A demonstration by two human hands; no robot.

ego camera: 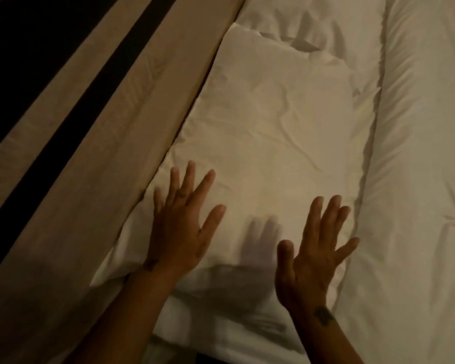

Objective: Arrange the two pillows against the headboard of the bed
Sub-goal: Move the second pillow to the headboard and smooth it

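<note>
A white pillow (273, 143) lies flat on the bed, its long left edge against the tan padded headboard (132, 132). A second white pillow (307, 27) lies beyond it at the top, also beside the headboard, partly cut off by the frame. My left hand (181, 227) rests flat on the near left corner of the near pillow, fingers spread. Over the near right part of that pillow my right hand (313, 256) is open with fingers apart, casting a shadow on the cover; whether it touches the cover is unclear.
A white duvet (420, 179) covers the bed to the right of the pillows. The headboard has dark stripes (71, 122) running along it. White bedding (221, 324) shows under the pillow's near end.
</note>
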